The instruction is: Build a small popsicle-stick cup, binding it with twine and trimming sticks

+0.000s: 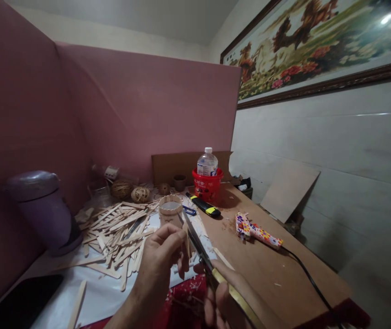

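Observation:
My left hand [166, 249] is closed, pinching a small piece of wooden craft stick [186, 240] between thumb and fingers. In my right hand [228, 292] is a pair of scissors [199, 249] with dark blades and gold-coloured handles. The blades point up and away, a little parted, right beside the stick piece. Just beyond my left hand stands a round wooden cup [170, 208] with a scalloped rim; my fingers hide its lower part. A large loose pile of craft sticks [120, 233] lies to the left on white paper [94, 292].
A purple tumbler [44, 210] and a black flat object [24, 299] are at left. Behind lie twine balls [140, 194], a blue cutter [189, 210], a black-and-yellow utility knife [204, 205] and a red bucket [207, 186] holding a bottle [207, 163]. A corded floral glue gun [257, 233] rests at right.

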Demonstrator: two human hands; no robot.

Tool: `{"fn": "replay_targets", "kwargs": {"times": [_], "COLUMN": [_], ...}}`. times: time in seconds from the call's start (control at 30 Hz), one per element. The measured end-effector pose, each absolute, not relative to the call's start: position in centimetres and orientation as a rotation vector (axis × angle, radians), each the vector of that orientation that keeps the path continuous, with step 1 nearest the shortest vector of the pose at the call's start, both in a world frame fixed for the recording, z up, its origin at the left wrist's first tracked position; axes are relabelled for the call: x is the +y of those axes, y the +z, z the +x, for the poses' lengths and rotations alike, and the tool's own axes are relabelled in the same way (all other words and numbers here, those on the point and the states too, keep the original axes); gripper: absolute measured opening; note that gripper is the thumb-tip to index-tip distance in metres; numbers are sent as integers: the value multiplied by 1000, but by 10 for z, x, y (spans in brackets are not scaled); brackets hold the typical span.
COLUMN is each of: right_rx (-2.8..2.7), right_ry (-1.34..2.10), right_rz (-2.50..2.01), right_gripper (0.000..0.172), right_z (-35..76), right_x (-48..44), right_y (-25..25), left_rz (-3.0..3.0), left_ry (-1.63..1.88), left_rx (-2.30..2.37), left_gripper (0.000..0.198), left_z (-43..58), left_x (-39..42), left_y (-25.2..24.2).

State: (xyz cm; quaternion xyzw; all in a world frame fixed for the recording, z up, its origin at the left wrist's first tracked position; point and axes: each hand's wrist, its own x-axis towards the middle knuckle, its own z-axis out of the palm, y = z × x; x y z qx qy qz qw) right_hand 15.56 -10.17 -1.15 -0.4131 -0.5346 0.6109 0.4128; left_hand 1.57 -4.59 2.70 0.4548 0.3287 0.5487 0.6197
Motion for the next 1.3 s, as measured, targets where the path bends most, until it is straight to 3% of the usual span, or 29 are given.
{"fn": "replay_targets", "kwargs": {"times": [0.3, 0.5, 0.77, 1.03, 1.3], "right_rx": [-1475, -1526, -1478, -1452, -1497], "right_ry": [1432, 1383, 1379, 1345, 1300], "right_rz": [-1053, -1032, -1098, -1109, -1072], "right_gripper": [96, 85, 83, 93, 83], "right_z": [153, 152, 150, 147, 152], "right_x": [-104, -103, -110, -106, -106], "right_y": [-1, -2, 7, -8, 8], "left_rz": [1084, 1140, 1130, 1136, 1085], "left_ry": [1293, 1272, 1269, 1271, 1298], "left_rx": [794, 789, 805, 800, 810], "left_gripper": [25, 26, 27, 28, 28], "left_z": [18, 16, 16, 17, 21], "left_x": [-49, -46, -48, -48, -51], "left_y": [26, 21, 20, 21, 20]}}
